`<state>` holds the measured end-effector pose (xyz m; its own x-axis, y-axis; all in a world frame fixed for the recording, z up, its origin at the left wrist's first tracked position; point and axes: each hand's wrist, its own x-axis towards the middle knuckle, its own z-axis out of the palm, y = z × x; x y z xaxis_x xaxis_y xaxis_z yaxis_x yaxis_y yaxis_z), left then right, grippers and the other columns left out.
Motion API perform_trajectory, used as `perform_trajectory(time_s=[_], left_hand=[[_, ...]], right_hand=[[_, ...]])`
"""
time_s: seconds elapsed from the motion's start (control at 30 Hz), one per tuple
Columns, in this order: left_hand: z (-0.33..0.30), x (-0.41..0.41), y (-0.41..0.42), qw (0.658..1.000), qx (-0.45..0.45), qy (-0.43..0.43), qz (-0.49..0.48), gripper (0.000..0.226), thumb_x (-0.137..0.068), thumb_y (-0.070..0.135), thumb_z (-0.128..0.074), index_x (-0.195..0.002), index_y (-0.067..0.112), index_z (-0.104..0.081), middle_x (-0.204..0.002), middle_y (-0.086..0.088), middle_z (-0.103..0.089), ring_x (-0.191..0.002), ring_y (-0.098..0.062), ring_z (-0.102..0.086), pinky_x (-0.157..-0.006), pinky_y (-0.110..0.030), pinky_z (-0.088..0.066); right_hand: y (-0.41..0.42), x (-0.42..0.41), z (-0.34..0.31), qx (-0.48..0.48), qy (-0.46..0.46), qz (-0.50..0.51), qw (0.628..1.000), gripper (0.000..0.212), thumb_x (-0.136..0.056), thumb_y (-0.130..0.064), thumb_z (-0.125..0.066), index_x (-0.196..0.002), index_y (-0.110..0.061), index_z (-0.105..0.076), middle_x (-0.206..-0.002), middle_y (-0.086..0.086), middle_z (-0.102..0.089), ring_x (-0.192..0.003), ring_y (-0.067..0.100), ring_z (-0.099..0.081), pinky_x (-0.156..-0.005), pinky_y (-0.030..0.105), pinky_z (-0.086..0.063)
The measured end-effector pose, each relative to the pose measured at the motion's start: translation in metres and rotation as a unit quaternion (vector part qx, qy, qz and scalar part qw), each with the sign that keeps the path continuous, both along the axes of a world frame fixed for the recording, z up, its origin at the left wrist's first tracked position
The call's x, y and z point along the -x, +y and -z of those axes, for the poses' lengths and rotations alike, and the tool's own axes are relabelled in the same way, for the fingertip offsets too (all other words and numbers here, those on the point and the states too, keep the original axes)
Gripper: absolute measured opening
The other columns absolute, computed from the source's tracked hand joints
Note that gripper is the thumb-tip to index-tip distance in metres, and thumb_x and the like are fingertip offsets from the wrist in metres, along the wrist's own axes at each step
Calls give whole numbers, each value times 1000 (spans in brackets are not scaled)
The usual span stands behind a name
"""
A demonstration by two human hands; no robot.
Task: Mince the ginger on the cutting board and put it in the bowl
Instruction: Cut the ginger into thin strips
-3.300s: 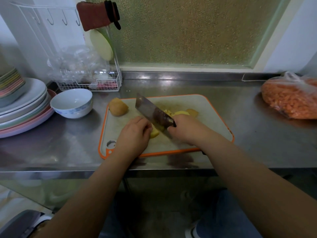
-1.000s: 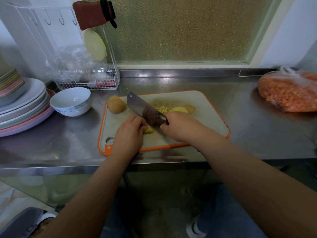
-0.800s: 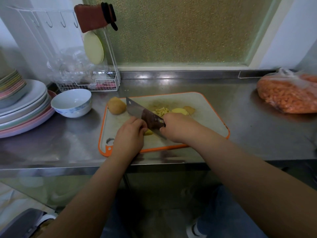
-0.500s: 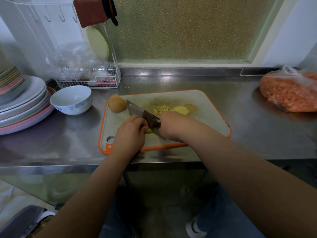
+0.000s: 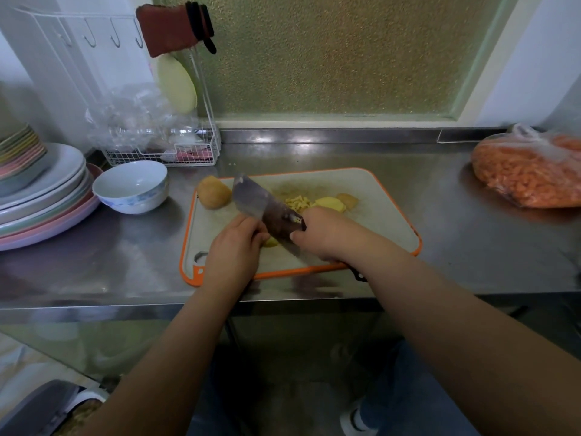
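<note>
I see the right hand [image 5: 323, 234] gripping the cleaver [image 5: 267, 207]; the left hand [image 5: 234, 250], fingers curled, pinches a ginger piece [image 5: 271, 242] mid cutting board [image 5: 383, 215]. Bowl [image 5: 130, 187] sits off the board's left edge.

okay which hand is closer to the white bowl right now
Left. The left hand rests on the cutting board, just right of the white bowl; the right hand, gripping the cleaver, is farther right.
</note>
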<state>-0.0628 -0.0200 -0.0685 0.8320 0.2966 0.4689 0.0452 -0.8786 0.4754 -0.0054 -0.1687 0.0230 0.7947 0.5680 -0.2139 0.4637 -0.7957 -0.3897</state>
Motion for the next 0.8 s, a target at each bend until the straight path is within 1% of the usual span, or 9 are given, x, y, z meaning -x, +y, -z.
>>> perform_trajectory(time_s=[0.1,0.23,0.37,0.43,0.5,0.53,0.57,0.7,0.8], left_hand=[[1,0,1,1000,-3,-2,9,7,-85,10,-65,-81,12,-60,-83,-5,-57,-75,-21,-52,-63,-28,-33],[2,1,2,999,-29,7,15,9,-83,6,-66,-80,12,-60,-81,-5,-55,-73,-25,-53,-62,-27,-31],[2,1,3,999,-43,13,18,6,-84,8,-66,-82,12,-63,-83,-5,-54,-75,-24,-53,-63,-27,-32],[2,0,3,999,-43,13,18,5,-84,8,-66,-81,12,-63,-83,-4,-54,-75,-23,-53,-63,-27,-32],[2,1,3,999,-44,13,20,6,-84,8,-66,-80,11,-63,-82,-5,-54,-74,-23,-53,-62,-28,-33],[2,1,2,999,-43,13,21,6,-84,8,-66,-80,11,-62,-82,-5,-54,-74,-23,-53,-62,-28,-33],[2,1,2,999,-43,12,20,6,-84,8,-66,-80,12,-63,-83,-5,-55,-74,-22,-53,-62,-28,-33],[2,0,2,999,-40,11,12,7,-83,8,-67,-81,13,-63,-84,-6,-56,-76,-23,-54,-63,-26,-32],[2,2,2,999,-32,10,4,6,-83,9,-67,-80,13,-63,-84,-5,-56,-77,-24,-55,-63,-26,-31]], right_hand=[[4,3,-8,20,-18,-13,1000,13,-95,-22,-48,-96,-11,-55,-64,2,-44,-52,15,-42,-43,23,-33],[8,7,-11,50,-20,-26,998,22,-96,-22,-48,-108,-7,-59,-66,2,-43,-52,14,-41,-42,22,-32],[14,7,-11,77,-18,-27,997,19,-96,-20,-48,-106,-8,-59,-67,4,-44,-53,16,-43,-42,25,-34],[18,7,-7,80,-16,-21,996,22,-95,-17,-48,-109,-6,-60,-71,6,-51,-57,19,-50,-46,26,-37],[21,8,-1,80,-19,-19,996,24,-95,-17,-49,-114,-6,-60,-93,10,-62,-77,25,-59,-59,26,-42],[22,8,2,78,-22,-16,997,25,-95,-18,-50,-115,-6,-59,-102,11,-63,-84,26,-59,-64,27,-41],[22,7,5,75,-21,-12,997,25,-95,-19,-51,-115,-7,-59,-106,12,-63,-86,26,-57,-66,28,-40],[17,1,12,37,7,7,999,25,-92,-24,-53,-109,-9,-63,-96,11,-61,-90,29,-60,-67,28,-41],[11,-2,14,14,19,6,1000,25,-92,-26,-55,-107,-9,-64,-92,11,-63,-82,27,-59,-64,28,-40]])
